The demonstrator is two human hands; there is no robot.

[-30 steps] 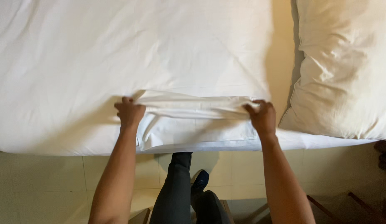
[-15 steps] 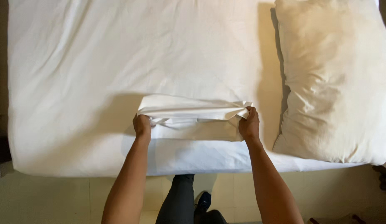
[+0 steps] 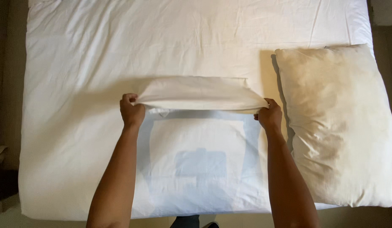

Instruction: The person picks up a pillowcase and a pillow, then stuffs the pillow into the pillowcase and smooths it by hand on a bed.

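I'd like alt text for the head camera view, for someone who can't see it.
Seen from above, a person's left hand and right hand each grip an end of a folded white cloth, holding it just above a bed with a white sheet. A bare cream pillow lies on the bed to the right.

Bed, wide mattress covered in a creased white cotton sheet (image 3: 99,50). On it: one plump cream-coloured bare pillow (image 3: 337,126) at the right side; one white fabric pillowcase (image 3: 200,95), lifted at centre.
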